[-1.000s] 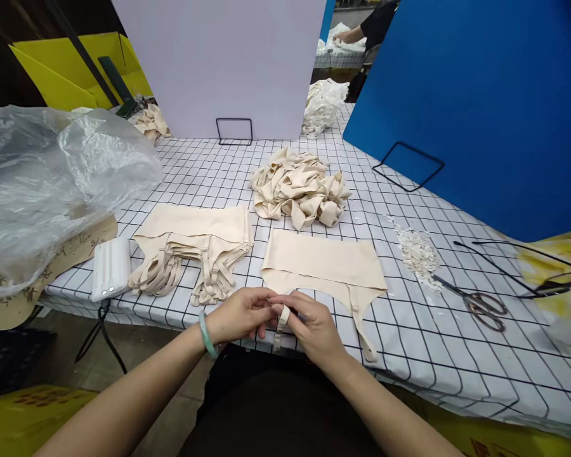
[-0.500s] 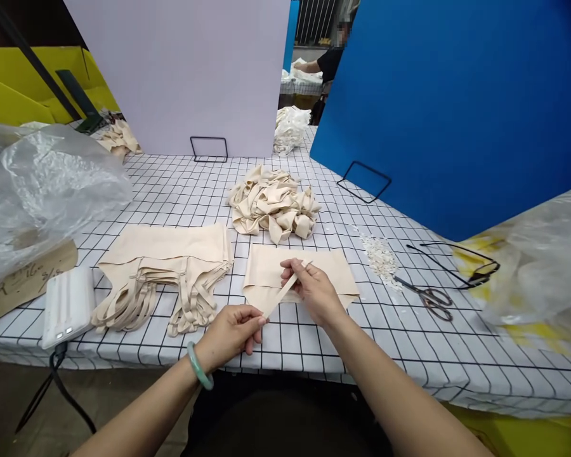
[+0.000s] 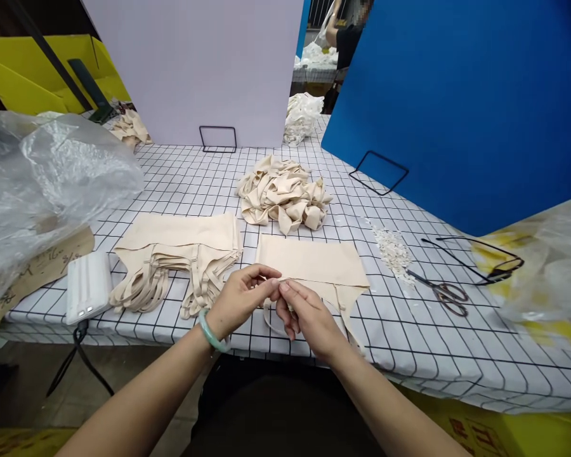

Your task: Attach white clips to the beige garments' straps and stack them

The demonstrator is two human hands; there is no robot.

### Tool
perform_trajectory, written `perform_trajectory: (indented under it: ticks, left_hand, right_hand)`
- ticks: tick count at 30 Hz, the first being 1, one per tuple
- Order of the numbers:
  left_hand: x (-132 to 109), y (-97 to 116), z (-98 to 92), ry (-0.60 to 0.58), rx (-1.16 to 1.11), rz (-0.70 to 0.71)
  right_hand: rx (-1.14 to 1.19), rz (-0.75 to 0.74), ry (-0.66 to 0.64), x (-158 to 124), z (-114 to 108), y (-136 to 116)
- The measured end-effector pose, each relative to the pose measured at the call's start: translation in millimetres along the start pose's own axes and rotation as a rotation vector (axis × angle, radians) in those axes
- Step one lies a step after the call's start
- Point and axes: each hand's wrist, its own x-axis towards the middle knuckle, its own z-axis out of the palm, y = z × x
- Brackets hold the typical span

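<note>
A folded beige cloth piece (image 3: 314, 259) with thin straps lies flat before me, its lower part hanging toward the table's front edge. Over its lower left side, my left hand (image 3: 238, 299) and my right hand (image 3: 313, 318) meet fingertip to fingertip, both pinched on a narrow beige strap (image 3: 268, 315). A loop of that strap droops below my fingers. The exact spot they grip is mostly hidden. To the left sits a neat stack of similar strapped cloth pieces (image 3: 185, 231). Behind my hands is a crumpled heap of beige cloth (image 3: 283, 193).
Scissors (image 3: 450, 298) lie at right, beside a scatter of small white scraps (image 3: 394, 251) and black-framed glasses (image 3: 502, 270). A white power bank (image 3: 89, 289) with a cable stands at left. Plastic bags (image 3: 71, 171) and a blue panel (image 3: 457, 108) flank the table. One person works behind.
My hands have come together from being apart along the strap; the left moved up and right, the right slightly lower. The cloth piece now shows another strap at its right.
</note>
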Motion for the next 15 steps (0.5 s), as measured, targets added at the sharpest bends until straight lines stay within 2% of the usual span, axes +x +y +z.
perform_trajectory:
  ticks: [5,9,12,15]
  left_hand:
    - [-3,-6,4.5,-0.053,-0.003,0.029]
    - [-3,-10,5.2,-0.045,0.01,0.037]
    - [6,-10,6.5,-0.087,0.264,0.177]
    - [27,-16,10.1,-0.135,0.565,0.378]
  right_hand:
    - [-0.089,0.006,0.011,-10,7,13]
    - [-0.206,-0.064,0.122,-18,8,22]
    - [-0.239,-0.037,0.199,-17,-2,24]
    - [-0.136,0.092,0.262,-7,-18,20]
